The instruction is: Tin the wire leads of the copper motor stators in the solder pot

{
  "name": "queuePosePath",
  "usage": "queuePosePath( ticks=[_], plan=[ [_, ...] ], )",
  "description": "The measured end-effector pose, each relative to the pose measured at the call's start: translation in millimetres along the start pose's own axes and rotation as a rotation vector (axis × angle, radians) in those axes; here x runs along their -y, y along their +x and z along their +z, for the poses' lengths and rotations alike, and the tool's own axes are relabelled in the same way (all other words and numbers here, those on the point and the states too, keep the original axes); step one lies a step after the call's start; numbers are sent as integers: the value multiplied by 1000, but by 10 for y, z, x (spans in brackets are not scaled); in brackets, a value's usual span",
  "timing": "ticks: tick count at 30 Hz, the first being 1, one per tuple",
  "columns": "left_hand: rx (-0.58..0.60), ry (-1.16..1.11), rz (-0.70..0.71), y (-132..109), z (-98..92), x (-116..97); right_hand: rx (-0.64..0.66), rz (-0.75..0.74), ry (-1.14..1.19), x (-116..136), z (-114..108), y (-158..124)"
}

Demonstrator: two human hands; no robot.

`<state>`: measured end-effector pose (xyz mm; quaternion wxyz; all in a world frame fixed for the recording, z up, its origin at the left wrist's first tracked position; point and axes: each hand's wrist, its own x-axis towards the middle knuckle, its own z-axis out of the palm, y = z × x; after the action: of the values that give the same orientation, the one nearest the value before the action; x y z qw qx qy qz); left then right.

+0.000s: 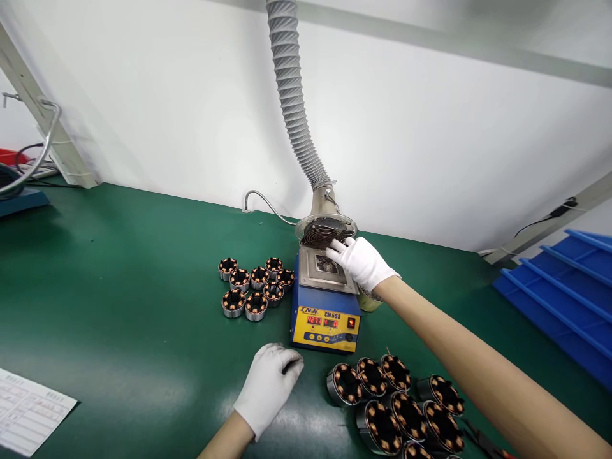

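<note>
My right hand [361, 260], in a white glove, reaches over the blue solder pot [327, 319]. Its fingers bend together above the square metal opening [327, 263]; whatever they may pinch is hidden. Low in front of the pot, my left hand [270, 386], gloved too, rests near the green bench top with its fingers curled in and nothing visible in them. To the pot's left stand several small motor stators [255, 306] with copper windings. Several more stators [382, 426] sit grouped at the front right, below my right forearm.
A round metal fume hood [351, 227] on a grey hose [291, 83] hangs right behind the pot. Blue plastic trays [568, 299] lean at the right. Dark pliers [482, 440] lie by the front stators. A printed sheet [33, 408] is at the left.
</note>
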<state>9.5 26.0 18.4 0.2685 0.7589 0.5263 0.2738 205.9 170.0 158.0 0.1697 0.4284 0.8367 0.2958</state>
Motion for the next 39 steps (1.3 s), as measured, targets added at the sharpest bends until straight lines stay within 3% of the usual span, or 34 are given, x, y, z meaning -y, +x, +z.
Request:
queuePosePath(
  ticks=[6, 10, 13, 16, 19, 33, 39],
  plan=[
    [-2, 15, -9, 2, 5, 0, -1, 5, 17, 13, -61, -7],
    [-6, -6, -10, -1, 1, -5, -29, 95, 12, -36, -98, -112],
    [-20, -13, -5, -7, -1, -8, -122, 343, 99, -87, -63, -224],
    [-32, -4, -9, -13, -1, -11, -174, 709, 423, -124, 12, -271],
    [-35, 15, -18, -14, 0, -16, -153, 906, 683, -143, 74, -231],
    [-32, 33, -17, -3, -8, -25, -198, 968, 979, -92, -61, -21],
    [-8, 10, -34, -3, -31, -37, -320, 1047, 1233, -184, -57, -93]
  ],
)
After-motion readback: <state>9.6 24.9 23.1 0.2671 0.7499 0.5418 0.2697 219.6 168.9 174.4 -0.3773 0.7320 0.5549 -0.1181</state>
